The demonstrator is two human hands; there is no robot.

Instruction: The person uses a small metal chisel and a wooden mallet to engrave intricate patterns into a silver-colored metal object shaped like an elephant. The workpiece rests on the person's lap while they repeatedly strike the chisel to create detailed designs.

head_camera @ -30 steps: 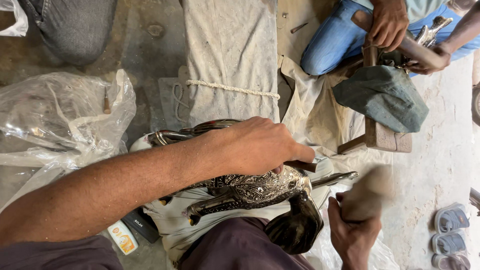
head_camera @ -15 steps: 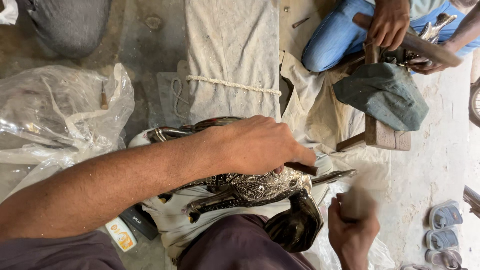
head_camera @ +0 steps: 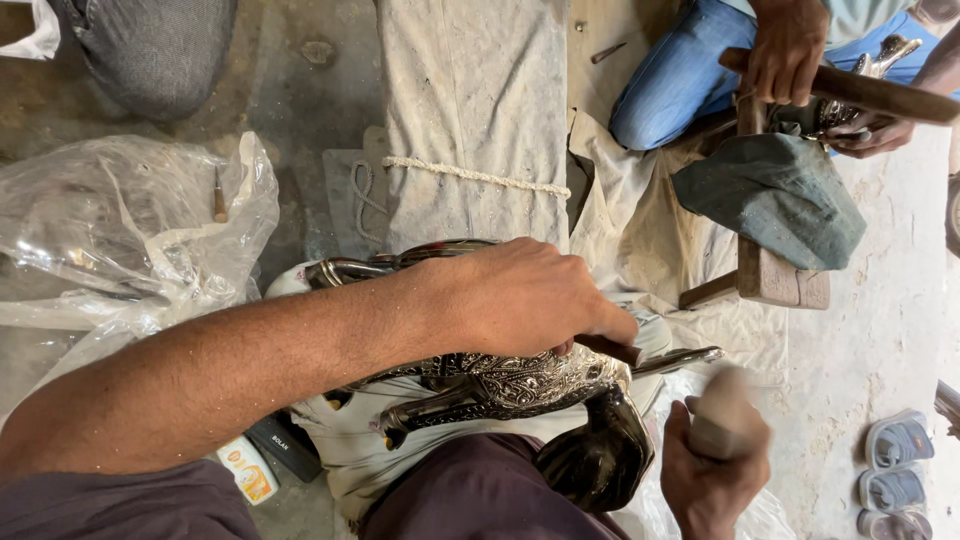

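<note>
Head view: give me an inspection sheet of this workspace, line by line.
Surface: dusty concrete floor with a pale cloth-wrapped block tied with white rope.
Job's things: dark embossed metal ornament across the lap; thin dark metal rod tool on it.
Clutter: crumpled clear plastic sheet; grey-green folded cloth; small grey sandals.
Grip: left hand pressed over the ornament, pinching the rod; right hand closed on a blurred pale object.
Cables: nothing seen.
Surroundings: co-worker in blue jeans holding a wooden stick.
</note>
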